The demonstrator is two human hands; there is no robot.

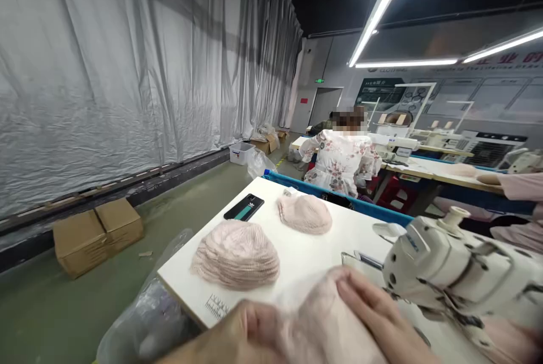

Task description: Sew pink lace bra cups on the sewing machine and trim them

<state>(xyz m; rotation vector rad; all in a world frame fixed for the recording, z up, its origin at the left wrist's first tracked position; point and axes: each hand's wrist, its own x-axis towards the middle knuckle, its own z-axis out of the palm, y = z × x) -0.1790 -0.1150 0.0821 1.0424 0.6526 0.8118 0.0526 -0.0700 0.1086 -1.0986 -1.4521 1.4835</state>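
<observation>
Between my two hands is a pale pink, thin fabric piece (322,319), blurred, held above the near part of the white sewing table (305,251). My left hand (250,330) grips its left side with bent fingers. On the other side, my right hand (373,307) pinches the upper edge between thumb and fingers. Just beyond lies a thick stack of pink cup-shaped fabric pieces (237,254). A smaller stack of similar pink pieces (304,213) sits farther back. To the right of my right hand stands a white sewing machine (441,268).
A dark phone (244,207) lies near the table's left edge. Plastic bags (148,319) hang or lie below that edge. Cardboard boxes (99,234) stand on the floor at left. Ahead sits a person in a floral top (341,160); a pink sleeve (521,189) shows at right.
</observation>
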